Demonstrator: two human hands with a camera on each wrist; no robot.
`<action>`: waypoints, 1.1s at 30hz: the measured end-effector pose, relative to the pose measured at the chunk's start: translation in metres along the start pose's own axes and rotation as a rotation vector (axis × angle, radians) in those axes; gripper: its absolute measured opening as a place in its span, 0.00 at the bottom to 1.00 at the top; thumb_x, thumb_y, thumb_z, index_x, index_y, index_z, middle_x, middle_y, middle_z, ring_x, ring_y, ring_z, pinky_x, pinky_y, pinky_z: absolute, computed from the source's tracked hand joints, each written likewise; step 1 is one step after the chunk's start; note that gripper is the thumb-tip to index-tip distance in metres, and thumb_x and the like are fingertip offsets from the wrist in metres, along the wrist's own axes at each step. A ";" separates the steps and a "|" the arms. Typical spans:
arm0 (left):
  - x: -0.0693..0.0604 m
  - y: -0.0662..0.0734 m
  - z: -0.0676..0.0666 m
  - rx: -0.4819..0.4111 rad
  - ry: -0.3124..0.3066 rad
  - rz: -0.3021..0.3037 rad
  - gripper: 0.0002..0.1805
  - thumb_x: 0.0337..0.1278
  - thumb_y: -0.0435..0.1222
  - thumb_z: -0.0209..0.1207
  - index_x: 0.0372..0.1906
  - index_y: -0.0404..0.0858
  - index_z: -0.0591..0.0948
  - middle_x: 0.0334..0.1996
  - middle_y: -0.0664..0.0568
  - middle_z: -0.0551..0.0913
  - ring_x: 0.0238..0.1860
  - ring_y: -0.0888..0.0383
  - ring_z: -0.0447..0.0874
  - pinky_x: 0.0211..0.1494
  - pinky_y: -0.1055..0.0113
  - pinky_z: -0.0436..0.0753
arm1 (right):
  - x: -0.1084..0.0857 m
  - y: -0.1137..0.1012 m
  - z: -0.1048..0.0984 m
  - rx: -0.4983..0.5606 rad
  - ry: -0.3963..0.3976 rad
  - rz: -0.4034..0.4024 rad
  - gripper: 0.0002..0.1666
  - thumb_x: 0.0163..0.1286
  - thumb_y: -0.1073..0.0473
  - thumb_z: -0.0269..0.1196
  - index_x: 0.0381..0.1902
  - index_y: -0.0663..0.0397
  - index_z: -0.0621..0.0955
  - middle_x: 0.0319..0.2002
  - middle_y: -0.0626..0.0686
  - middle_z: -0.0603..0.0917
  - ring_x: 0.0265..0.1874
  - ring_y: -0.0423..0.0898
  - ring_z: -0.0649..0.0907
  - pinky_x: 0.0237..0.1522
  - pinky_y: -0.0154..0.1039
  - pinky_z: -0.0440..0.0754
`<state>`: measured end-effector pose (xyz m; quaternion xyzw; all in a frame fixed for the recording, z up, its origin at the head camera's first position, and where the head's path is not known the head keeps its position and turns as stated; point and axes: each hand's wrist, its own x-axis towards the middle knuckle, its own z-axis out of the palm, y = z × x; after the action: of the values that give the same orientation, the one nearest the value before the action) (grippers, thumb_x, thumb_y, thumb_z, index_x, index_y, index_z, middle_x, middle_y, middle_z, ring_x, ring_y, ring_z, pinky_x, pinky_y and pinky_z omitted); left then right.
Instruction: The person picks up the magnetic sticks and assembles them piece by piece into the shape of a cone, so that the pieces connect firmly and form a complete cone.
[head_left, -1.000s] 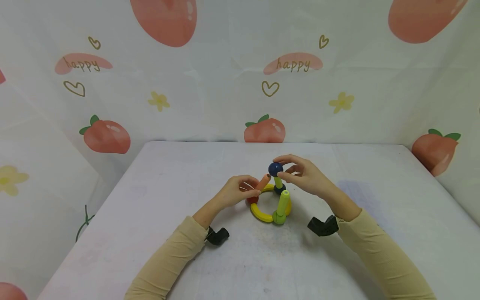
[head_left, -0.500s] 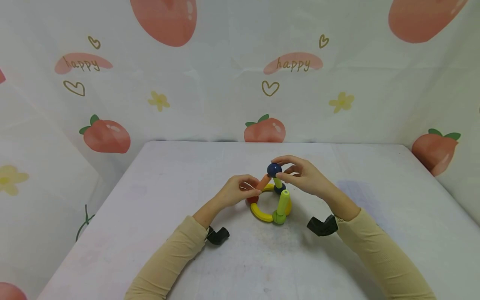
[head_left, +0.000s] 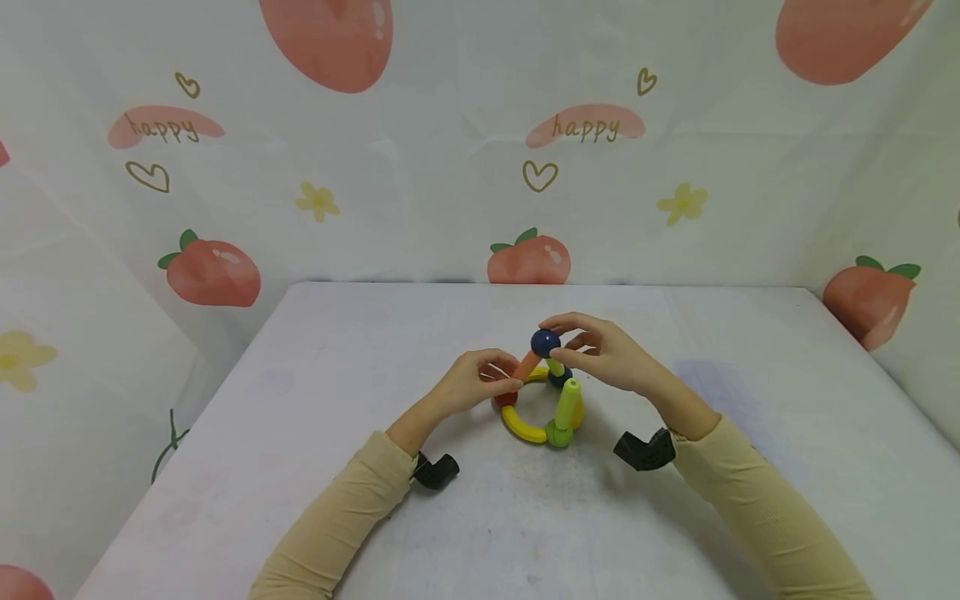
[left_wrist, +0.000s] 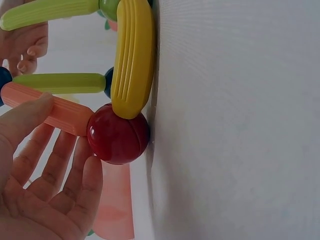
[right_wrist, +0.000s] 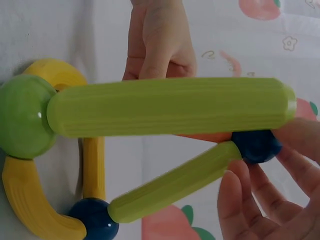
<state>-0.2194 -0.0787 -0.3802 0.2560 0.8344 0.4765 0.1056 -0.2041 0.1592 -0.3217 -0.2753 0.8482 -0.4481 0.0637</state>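
Observation:
A toy frame of rods and balls stands on the table. My left hand (head_left: pixel 476 383) pinches the orange rod (left_wrist: pixel 70 112), which slants up from the red ball (left_wrist: pixel 118 134). My right hand (head_left: pixel 603 352) grips the upper blue ball (head_left: pixel 545 343) between thumb and fingers. In the right wrist view, that ball tops a tilted light-green rod (right_wrist: pixel 172 185) rising from the lower blue ball (right_wrist: pixel 95 219). The orange rod's upper end meets the held ball. Yellow curved pieces (head_left: pixel 523 427) form the ring below. A second light-green rod (right_wrist: pixel 170 106) rises from the green ball (right_wrist: pixel 25 117), untouched by either hand.
The white table (head_left: pixel 480 517) extends around the toy. Behind it hangs a white cloth (head_left: pixel 435 150) printed with peaches, hearts and flowers. Black wrist pieces (head_left: pixel 437 472) sit at both sleeve cuffs. A thin green cord (head_left: pixel 171 442) lies at the table's left edge.
My right hand has shifted the upper blue ball slightly left and down, tilting its green rod. The ball, earlier apart from the orange rod's tip, now meets it. The left hand stays put.

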 end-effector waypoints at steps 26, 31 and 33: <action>0.001 -0.001 0.000 0.001 -0.004 -0.013 0.16 0.55 0.38 0.62 0.48 0.36 0.80 0.46 0.43 0.83 0.45 0.51 0.82 0.51 0.64 0.81 | -0.004 0.012 -0.009 -0.004 -0.120 -0.131 0.35 0.60 0.61 0.66 0.65 0.53 0.67 0.63 0.56 0.71 0.42 0.49 0.81 0.46 0.35 0.82; 0.001 -0.001 0.001 -0.006 0.001 -0.014 0.15 0.55 0.37 0.62 0.47 0.36 0.80 0.45 0.43 0.83 0.44 0.51 0.83 0.50 0.65 0.81 | -0.001 0.013 -0.005 -0.019 -0.063 -0.126 0.33 0.59 0.61 0.66 0.62 0.54 0.70 0.56 0.57 0.75 0.40 0.46 0.81 0.45 0.39 0.83; 0.001 -0.001 0.001 -0.010 0.004 -0.013 0.15 0.55 0.37 0.62 0.47 0.36 0.80 0.45 0.43 0.83 0.44 0.51 0.83 0.50 0.65 0.81 | -0.001 0.013 -0.003 -0.019 -0.046 -0.122 0.32 0.59 0.62 0.66 0.61 0.54 0.70 0.54 0.57 0.76 0.39 0.47 0.81 0.45 0.41 0.83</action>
<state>-0.2199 -0.0783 -0.3814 0.2493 0.8337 0.4806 0.1085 -0.2100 0.1677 -0.3304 -0.3373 0.8324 -0.4364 0.0532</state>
